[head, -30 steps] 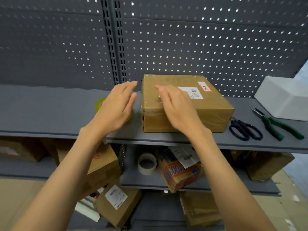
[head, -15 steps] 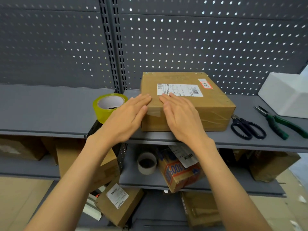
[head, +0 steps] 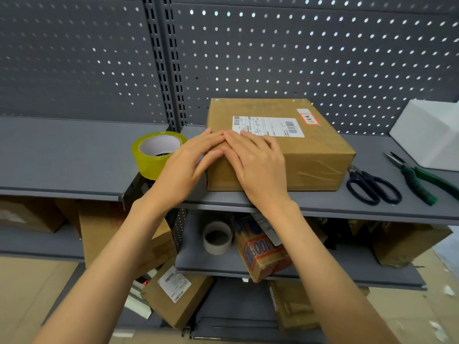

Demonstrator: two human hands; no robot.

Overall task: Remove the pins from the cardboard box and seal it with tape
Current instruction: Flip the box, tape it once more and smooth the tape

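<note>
Yellow-tinted roll of clear packing tape (head: 159, 153) parked on grey metal shelf (head: 62, 155), left of box. Left hand (head: 185, 165) and right hand (head: 258, 165), fingers flat and straight, press near-left corner of brown cardboard box (head: 310, 155). Tape strips visible on box; sealing looks nearly done. Black scissors (head: 372, 184), green-handled pliers (head: 419, 180) idle right; pins too small to tell.

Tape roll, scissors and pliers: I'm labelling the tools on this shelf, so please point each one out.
tape roll (head: 151, 167): head view, on its yellow outer side wall.
scissors (head: 372, 187): head view, on the dark handle loops.
pliers (head: 419, 182): head view, on the green handles.
</note>
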